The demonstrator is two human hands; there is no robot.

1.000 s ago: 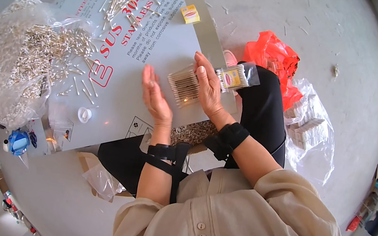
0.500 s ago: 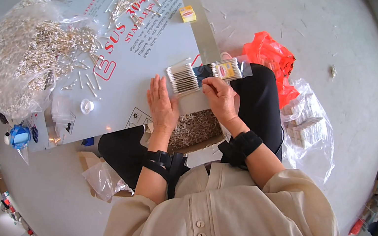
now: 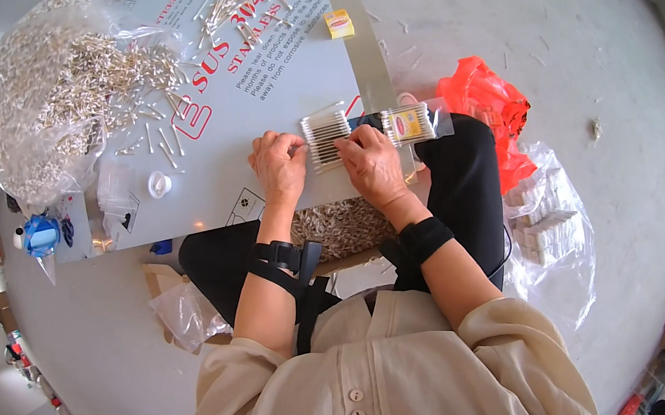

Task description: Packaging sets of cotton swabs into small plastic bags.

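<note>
A neat row of white-tipped cotton swabs (image 3: pixel 325 138) lies near the table's right edge, between my hands. My left hand (image 3: pixel 277 168) is at its left side, fingers curled and thumb by the swab ends; whether it pinches one is hidden. My right hand (image 3: pixel 376 169) has its fingertips closed on the row's right end. Just beyond it sits a clear pack of swabs with a yellow label (image 3: pixel 406 123). Below my hands, an open carton (image 3: pixel 340 225) full of small brownish-white pieces rests by my lap, partly covered by my forearms.
A big clear bag of loose swabs (image 3: pixel 34 96) spills onto the table at left. More swabs (image 3: pixel 238 9) and a yellow box (image 3: pixel 338 24) lie farther back. A small white cup (image 3: pixel 159 185) stands front left. Red (image 3: pixel 485 97) and clear bags (image 3: pixel 552 235) are on the floor at right.
My left hand has gone from flat to curled and shifted slightly left, beside the row. My right hand has moved in to the row's right end. The view has shifted slightly.
</note>
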